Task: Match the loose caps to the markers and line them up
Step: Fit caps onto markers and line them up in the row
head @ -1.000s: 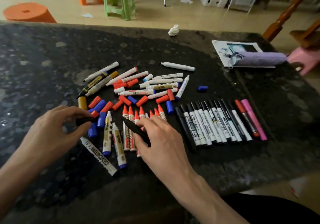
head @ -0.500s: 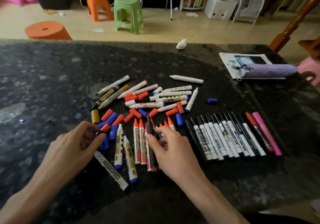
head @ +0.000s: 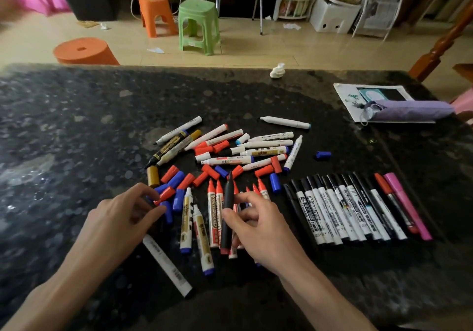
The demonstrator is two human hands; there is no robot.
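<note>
Red and blue loose caps strewn over the desk at left, the left hand curled above them, impossible to tell whether pinching one. At centre, pinches a black marker between fingers of the right hand over a short row of red markers, uncapped markers heaped behind. Looks perhaps half done: capped black markers lined up at right, heap and caps left to pair.

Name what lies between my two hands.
Head view: two gold-labelled blue-ended markers and red-capped markers lie between the left hand and the right hand, which grips a black marker.
</note>
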